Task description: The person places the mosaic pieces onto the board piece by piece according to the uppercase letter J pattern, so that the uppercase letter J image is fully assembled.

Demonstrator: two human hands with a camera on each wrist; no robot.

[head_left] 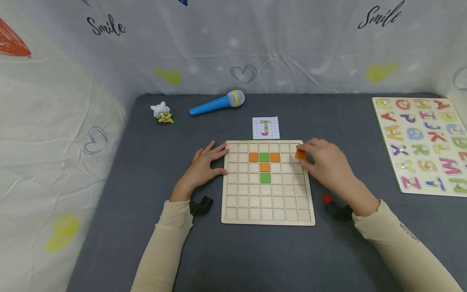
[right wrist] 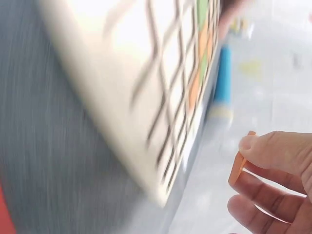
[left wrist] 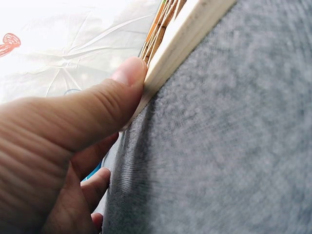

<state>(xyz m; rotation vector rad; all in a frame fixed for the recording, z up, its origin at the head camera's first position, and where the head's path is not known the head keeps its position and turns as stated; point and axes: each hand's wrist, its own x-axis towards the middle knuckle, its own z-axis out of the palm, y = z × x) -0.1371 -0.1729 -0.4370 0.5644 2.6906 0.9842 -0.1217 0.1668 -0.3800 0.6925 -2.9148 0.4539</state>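
Observation:
My right hand pinches a small square orange tile between thumb and fingers, above the upper right corner of a wooden grid board. The right wrist view shows the tile edge-on, apart from the board. My left hand touches the board's left edge with its thumb and fingertips, fingers stretched out. Set in the grid is a T of orange and green tiles: a row of orange, green and orange, then an orange tile and a green tile below the middle one.
Behind the board lies a pattern card with a coloured figure. A red piece lies by my right wrist, partly hidden. A blue toy microphone and a small figurine are at the back left. An alphabet puzzle board lies at the right.

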